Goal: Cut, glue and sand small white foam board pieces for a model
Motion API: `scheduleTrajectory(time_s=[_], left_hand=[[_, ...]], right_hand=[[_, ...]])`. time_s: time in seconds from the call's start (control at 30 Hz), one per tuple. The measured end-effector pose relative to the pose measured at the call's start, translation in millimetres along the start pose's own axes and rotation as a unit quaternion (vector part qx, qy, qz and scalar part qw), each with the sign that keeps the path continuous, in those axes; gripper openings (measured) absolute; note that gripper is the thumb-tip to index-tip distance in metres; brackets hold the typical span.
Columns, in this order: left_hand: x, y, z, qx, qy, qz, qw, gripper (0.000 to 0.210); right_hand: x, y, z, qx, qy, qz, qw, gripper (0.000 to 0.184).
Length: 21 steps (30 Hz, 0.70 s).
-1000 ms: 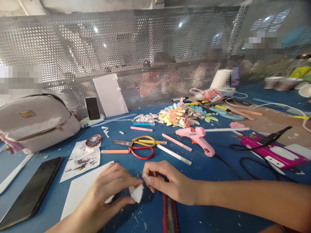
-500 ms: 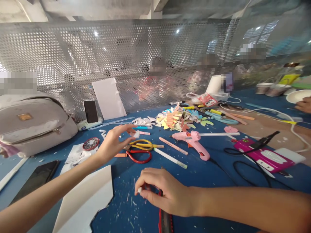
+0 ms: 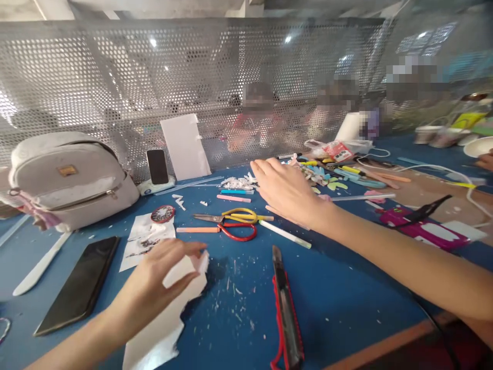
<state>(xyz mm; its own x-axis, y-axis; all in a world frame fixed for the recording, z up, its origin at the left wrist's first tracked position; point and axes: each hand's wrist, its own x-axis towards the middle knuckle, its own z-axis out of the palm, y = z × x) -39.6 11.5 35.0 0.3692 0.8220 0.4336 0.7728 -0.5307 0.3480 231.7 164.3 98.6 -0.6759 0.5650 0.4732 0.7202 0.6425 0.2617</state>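
My left hand (image 3: 157,275) pinches a small white foam piece (image 3: 202,261) just above a ragged white foam sheet (image 3: 165,324) on the blue table. My right hand (image 3: 287,191) is stretched forward, fingers spread and palm down, over the pink glue gun and the pile of coloured foam cut-outs (image 3: 323,177); it holds nothing. A red utility knife (image 3: 285,311) lies free on the table in front of me, blade extended away from me. Yellow-handled and red-handled scissors (image 3: 231,223) lie between the hands.
A grey backpack (image 3: 73,180) and a black phone (image 3: 79,285) lie at left. A second phone (image 3: 157,166) and a white board (image 3: 185,146) lean on the perforated metal screen. Pens, a magenta device (image 3: 423,228) and cables lie at right. People sit behind the screen.
My right hand let go of the utility knife and reached forward over the glue gun. My left hand came back from the scissors toward the foam sheet with the small white piece.
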Motion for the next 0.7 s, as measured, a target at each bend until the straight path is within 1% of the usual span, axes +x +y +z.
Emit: scheduleTrajectory(time_s=[0.07,0.13,0.2,0.27,0.3,0.33,0.4,0.47,0.6,0.67,0.7], left_hand=[[-8,5,8.1,0.002,-0.029,0.036,0.999,0.031],[-9,8,13.6,0.004,-0.047,0.073,0.996,0.032],[-5,9,16.9,0.007,-0.058,0.102,0.993,0.031],[2,8,19.7,0.008,-0.067,0.121,0.990,0.028],[6,8,21.7,0.008,-0.071,0.127,0.989,0.028],[10,7,24.2,0.008,-0.075,0.130,0.989,0.027],[18,6,31.1,0.009,-0.079,0.129,0.989,0.026],[26,5,40.1,0.015,-0.078,0.123,0.989,0.027],[35,4,53.9,0.039,-0.082,0.123,0.988,0.037],[35,3,51.9,0.056,-0.082,0.124,0.987,0.039],[34,2,47.9,0.066,-0.080,0.120,0.987,0.038]], right_hand=[[-7,-11,-2,0.024,-0.035,-0.055,0.998,0.041],[-22,-21,-13,0.068,-0.080,-0.132,0.986,0.042],[-44,-28,-29,0.189,-0.134,-0.217,0.948,0.040],[-68,-31,-43,0.258,-0.186,-0.255,0.913,0.036],[-79,-32,-48,0.276,-0.200,-0.254,0.905,0.036],[-89,-33,-50,0.286,-0.207,-0.245,0.903,0.037],[-105,-33,-50,0.288,-0.212,-0.228,0.906,0.039],[-113,-34,-46,0.272,-0.222,-0.217,0.911,0.039],[-112,-34,-37,0.235,-0.250,-0.222,0.913,0.034],[-108,-32,-35,0.217,-0.258,-0.244,0.909,0.033],[-107,-30,-35,0.209,-0.258,-0.257,0.907,0.033]])
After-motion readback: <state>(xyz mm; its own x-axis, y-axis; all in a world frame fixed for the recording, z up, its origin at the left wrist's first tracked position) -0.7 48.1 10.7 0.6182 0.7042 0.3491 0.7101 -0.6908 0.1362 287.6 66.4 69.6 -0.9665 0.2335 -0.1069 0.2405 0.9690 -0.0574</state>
